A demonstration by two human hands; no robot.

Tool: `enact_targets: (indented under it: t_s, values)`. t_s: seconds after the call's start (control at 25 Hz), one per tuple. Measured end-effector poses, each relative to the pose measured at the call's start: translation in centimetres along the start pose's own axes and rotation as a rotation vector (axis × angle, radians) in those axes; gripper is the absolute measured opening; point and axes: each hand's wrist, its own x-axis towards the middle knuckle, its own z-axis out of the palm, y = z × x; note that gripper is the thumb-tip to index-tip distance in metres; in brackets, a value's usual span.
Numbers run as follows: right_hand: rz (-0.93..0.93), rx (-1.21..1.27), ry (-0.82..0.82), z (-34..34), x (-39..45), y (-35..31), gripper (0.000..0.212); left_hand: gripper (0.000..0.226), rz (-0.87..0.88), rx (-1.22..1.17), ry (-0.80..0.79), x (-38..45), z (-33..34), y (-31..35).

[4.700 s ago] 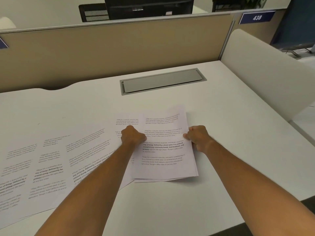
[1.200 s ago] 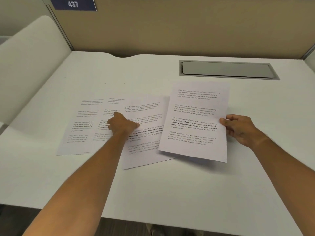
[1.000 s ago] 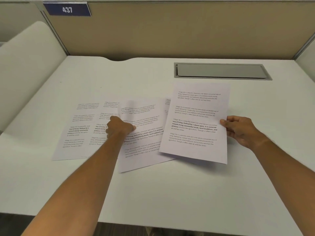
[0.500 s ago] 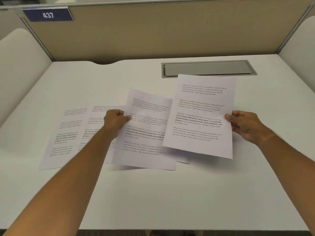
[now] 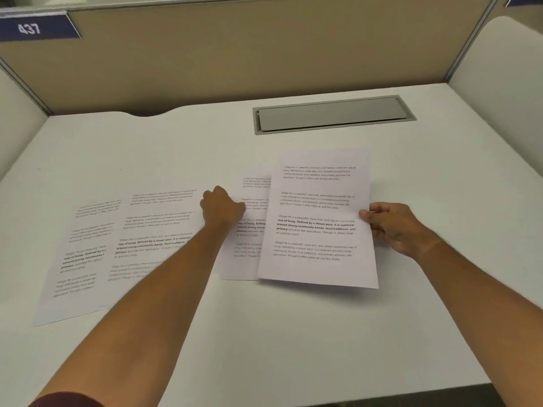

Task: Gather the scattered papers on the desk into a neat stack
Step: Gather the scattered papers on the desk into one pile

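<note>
Fingers of right hand pinched on the right edge of the gathered stack, lifted a little off the tabletop, shadow under its near edge. Left hand curled onto the left edge of a loose sheet tucked partly beneath that stack; grip hidden, so pinching or only pressing cannot be told. Two more sheets lying flat and overlapping, further left, under the left forearm. Step in hand, by the look of it: merging this sheet into the stack. Next calls for sliding it fully under, then reaching left for the remaining pair, then squaring edges.
</note>
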Motion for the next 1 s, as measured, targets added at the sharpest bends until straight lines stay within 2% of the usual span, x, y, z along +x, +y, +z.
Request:
enact_targets:
  t_s: [0.04,0.12,0.2,0.44,0.64,0.8,1.0]
  values:
    - [0.000,0.007,0.007,-0.2,0.0,-0.1,0.016,0.062,-0.010,0.068,-0.013,-0.2,0.2,0.3]
    - [-0.005,0.022,0.024,-0.5,0.0,-0.3,0.011,0.077,0.020,0.135,-0.017,-0.5,0.3,0.7]
    - [-0.015,0.023,0.035,-0.7,-0.1,-0.5,0.007,0.074,0.032,0.095,-0.041,-0.6,0.3,1.0]
    - [-0.031,0.024,0.024,-0.6,0.1,-0.9,0.006,0.062,-0.099,-0.073,-0.118,-0.1,-0.2,1.1]
    - [-0.030,0.028,0.025,-0.9,0.4,-0.9,0.008,0.050,-0.123,-0.121,-0.132,0.0,-0.3,0.9]
    - [-0.032,0.036,0.014,-1.0,0.6,-1.2,0.008,0.042,-0.151,-0.277,-0.109,-0.1,-0.8,0.1]
    - [-0.032,0.006,-0.044,2.1,1.2,-1.8,0.009,0.055,-0.251,-0.505,-0.068,0.6,-4.6,-4.1]
